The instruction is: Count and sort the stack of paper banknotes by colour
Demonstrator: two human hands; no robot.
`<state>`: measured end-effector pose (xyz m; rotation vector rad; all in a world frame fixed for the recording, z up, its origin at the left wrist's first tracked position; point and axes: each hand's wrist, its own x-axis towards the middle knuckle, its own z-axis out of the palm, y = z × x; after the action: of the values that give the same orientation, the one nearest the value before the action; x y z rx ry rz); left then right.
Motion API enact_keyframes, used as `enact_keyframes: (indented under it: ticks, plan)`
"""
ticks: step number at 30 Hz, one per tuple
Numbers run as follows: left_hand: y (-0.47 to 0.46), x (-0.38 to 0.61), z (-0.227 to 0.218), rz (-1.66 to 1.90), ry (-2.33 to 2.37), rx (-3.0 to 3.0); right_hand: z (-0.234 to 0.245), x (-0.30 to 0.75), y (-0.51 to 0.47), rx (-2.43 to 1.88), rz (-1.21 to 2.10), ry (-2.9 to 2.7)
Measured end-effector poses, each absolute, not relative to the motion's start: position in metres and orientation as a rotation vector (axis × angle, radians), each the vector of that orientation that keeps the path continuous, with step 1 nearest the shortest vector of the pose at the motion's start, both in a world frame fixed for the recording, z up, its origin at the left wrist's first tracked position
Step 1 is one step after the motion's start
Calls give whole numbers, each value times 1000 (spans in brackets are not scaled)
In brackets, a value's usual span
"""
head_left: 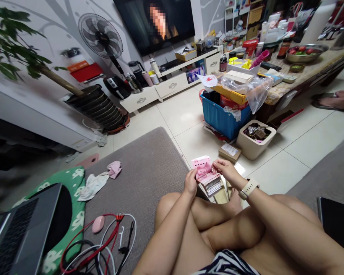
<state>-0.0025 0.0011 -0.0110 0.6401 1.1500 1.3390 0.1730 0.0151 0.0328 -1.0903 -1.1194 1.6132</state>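
Note:
A thick stack of pink banknotes (213,186) is held above my crossed legs, its pale edges fanning toward me. My left hand (191,182) is closed round the left side of the stack. One pink banknote (202,167) with a portrait stands tilted up at the far side of the stack. The fingers of my right hand (225,168) pinch at the right edge of the notes. A pale watch (249,188) is on my right wrist. Below the stack, some pale yellowish pieces show partly; what they are I cannot tell.
I sit on a grey sofa (143,172). Cables (114,244), a pink case (98,224), a cloth (94,186) and a laptop (23,233) lie left. A phone (336,225) lies right. Ahead are a small box (229,152), a bin (256,147), a blue basket (225,118) and a cluttered table (292,86).

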Motion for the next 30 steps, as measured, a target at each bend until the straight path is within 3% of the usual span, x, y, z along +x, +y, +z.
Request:
enact_keyframes:
  ticks: [30]
  plan:
    - [0, 0, -6, 1333, 1132, 647, 36, 173, 13, -1180, 1501, -1115]
